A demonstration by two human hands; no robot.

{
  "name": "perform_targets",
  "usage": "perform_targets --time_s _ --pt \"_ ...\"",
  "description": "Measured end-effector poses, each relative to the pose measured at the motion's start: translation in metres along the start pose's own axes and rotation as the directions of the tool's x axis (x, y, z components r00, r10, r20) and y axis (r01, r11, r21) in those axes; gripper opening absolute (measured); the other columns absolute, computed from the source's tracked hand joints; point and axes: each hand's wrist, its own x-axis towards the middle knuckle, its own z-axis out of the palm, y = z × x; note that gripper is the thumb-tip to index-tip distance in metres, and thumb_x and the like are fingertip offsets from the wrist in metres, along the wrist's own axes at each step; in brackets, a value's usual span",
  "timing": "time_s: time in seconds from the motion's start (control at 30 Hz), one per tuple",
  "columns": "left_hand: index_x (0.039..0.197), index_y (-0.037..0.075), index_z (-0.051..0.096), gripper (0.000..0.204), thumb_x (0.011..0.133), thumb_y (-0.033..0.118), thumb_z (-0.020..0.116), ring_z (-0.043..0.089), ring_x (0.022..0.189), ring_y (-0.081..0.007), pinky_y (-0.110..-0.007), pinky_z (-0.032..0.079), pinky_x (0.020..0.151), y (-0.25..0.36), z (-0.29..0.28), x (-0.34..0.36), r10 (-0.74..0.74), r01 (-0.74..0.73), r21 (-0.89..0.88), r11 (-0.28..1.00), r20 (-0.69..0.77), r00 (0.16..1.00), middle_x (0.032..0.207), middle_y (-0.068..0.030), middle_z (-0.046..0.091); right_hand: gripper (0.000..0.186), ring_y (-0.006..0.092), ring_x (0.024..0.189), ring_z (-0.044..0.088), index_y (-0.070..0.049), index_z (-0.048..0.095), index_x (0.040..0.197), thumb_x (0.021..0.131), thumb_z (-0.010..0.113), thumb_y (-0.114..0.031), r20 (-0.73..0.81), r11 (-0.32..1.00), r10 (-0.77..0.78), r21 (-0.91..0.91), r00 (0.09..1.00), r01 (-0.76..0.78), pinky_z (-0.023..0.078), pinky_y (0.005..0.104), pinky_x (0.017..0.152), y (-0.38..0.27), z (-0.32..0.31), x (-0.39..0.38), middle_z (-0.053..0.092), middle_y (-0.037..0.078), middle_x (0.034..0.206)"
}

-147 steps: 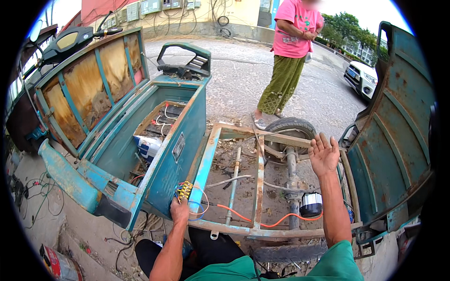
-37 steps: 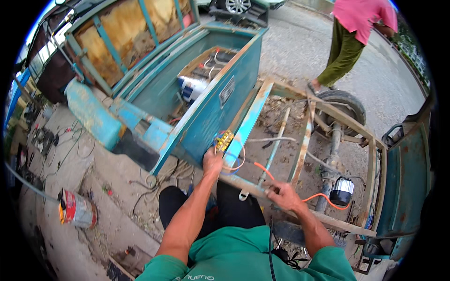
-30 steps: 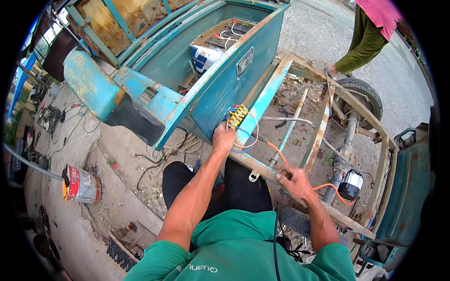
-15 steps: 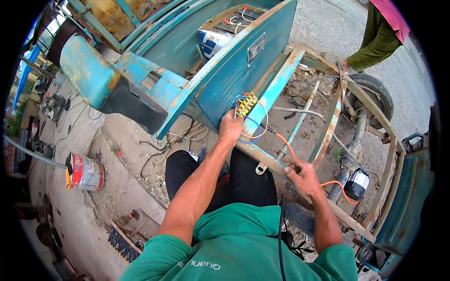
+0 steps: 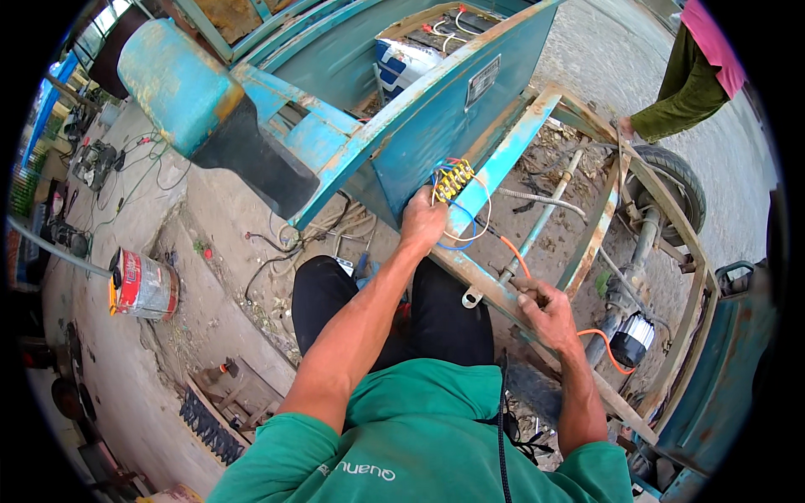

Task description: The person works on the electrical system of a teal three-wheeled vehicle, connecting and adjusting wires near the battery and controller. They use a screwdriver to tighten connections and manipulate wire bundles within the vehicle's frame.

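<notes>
A yellow terminal block (image 5: 454, 180) with a row of screws sits against the blue upright panel (image 5: 436, 126), red, blue and white wires looping from it. My left hand (image 5: 424, 220) is closed at its lower end, fingertips partly hidden. An orange cable (image 5: 513, 253) runs along the rusty frame into my right hand (image 5: 545, 314), which pinches it between thumb and fingers. Past my wrist, the same cable goes on to a silver and black motor (image 5: 632, 339) at the axle. A small metal tab with a hole (image 5: 472, 297) sticks out from the frame rail.
A worn blue seat (image 5: 180, 92) with a black front stands at the left. Batteries (image 5: 432, 38) lie behind the panel. A paint can (image 5: 144, 285) is on the concrete, cables on the ground. Beyond the wheel (image 5: 671, 180), another person's leg (image 5: 683, 92) is at the far right.
The view has shifted slightly, so the vehicle appears a little farther right. Both hands keep nearly the same places at the terminal block and the orange cable.
</notes>
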Motion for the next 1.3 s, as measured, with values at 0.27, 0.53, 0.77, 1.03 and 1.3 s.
perform_targets --time_s 0.27,0.53,0.77,1.03,1.3 --pt "0.108 -0.002 0.065 0.03 0.084 0.013 0.055 0.068 0.093 -0.0419 -0.047 0.051 0.083 0.0 -0.002 -0.001 0.012 -0.01 0.056 0.998 -0.023 1.0 0.097 -0.0252 0.07 0.035 0.0102 0.069 0.057 0.005 0.066 0.119 0.092 0.066 -0.016 0.005 0.991 -0.096 -0.098 0.995 0.096 0.049 0.0301 0.066 -0.046 0.007 0.04 0.067 0.006 0.077" --pt "0.109 -0.002 0.064 0.03 0.087 0.017 0.057 0.068 0.097 -0.0412 -0.047 0.051 0.082 0.01 0.002 -0.003 -0.016 0.017 0.075 0.997 -0.024 1.0 0.099 -0.0257 0.07 0.046 0.0218 0.076 0.07 0.002 0.073 0.109 0.085 0.073 -0.038 -0.206 0.956 -0.132 -0.284 0.97 0.07 0.054 0.0374 0.072 -0.088 0.068 0.155 0.073 0.014 0.084" --pt "0.107 -0.002 0.064 0.029 0.088 0.019 0.058 0.068 0.092 -0.0415 -0.047 0.052 0.079 0.006 0.002 -0.002 0.007 -0.003 0.078 0.997 -0.048 0.999 0.098 -0.0249 0.07 0.041 0.0295 0.086 0.073 -0.001 0.074 0.108 0.085 0.071 -0.034 -0.242 0.972 -0.165 -0.204 0.956 0.116 0.056 0.0424 0.081 -0.06 0.094 0.198 0.075 0.018 0.092" --pt "0.106 -0.003 0.064 0.03 0.086 0.018 0.059 0.069 0.089 -0.0409 -0.047 0.052 0.078 0.005 0.004 0.001 -0.004 0.008 0.109 0.994 -0.033 0.999 0.093 -0.0248 0.07 0.025 0.0233 0.082 0.071 0.003 0.071 0.104 0.09 0.066 -0.017 -0.207 0.978 -0.206 -0.026 0.956 0.205 0.055 0.0365 0.077 -0.023 0.083 0.213 0.074 0.016 0.089" --pt "0.105 -0.004 0.065 0.028 0.087 0.016 0.058 0.067 0.091 -0.0354 -0.045 0.049 0.081 -0.002 0.003 0.003 -0.003 0.006 0.056 0.998 -0.05 0.999 0.096 -0.0221 0.07 0.028 0.0187 0.075 0.067 0.002 0.071 0.098 0.089 0.068 -0.024 -0.14 0.984 -0.18 -0.047 0.974 0.175 0.053 0.0347 0.071 -0.034 0.08 0.204 0.072 0.013 0.084"
